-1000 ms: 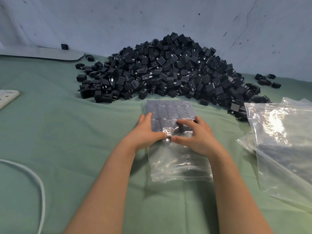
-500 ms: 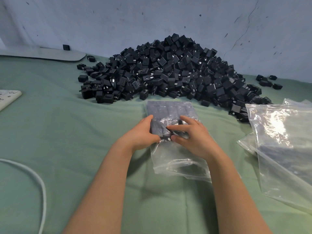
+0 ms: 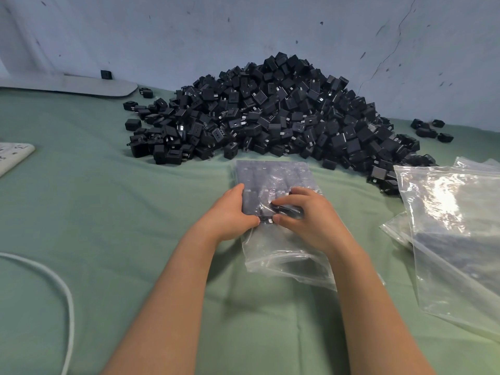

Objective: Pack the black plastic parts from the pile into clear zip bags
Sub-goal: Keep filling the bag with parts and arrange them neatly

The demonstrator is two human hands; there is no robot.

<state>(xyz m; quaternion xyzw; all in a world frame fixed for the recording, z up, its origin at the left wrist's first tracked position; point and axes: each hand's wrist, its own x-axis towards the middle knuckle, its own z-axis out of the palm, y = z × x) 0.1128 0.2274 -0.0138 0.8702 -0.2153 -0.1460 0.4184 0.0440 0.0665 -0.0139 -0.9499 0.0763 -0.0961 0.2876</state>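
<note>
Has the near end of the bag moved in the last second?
Yes. The bag has its near left corner drawn slightly toward the pile.

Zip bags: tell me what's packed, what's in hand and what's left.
Done: rows of black parts already fill the far half of one zip bag. In hand: the left hand and right hand both grip that bag, pressing parts near its middle; its near end is empty. Left: the big pile behind it, plus the clear bags at right.

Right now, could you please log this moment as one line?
left hand grips bag | right hand grips parts in bag | pile behind bag
</note>
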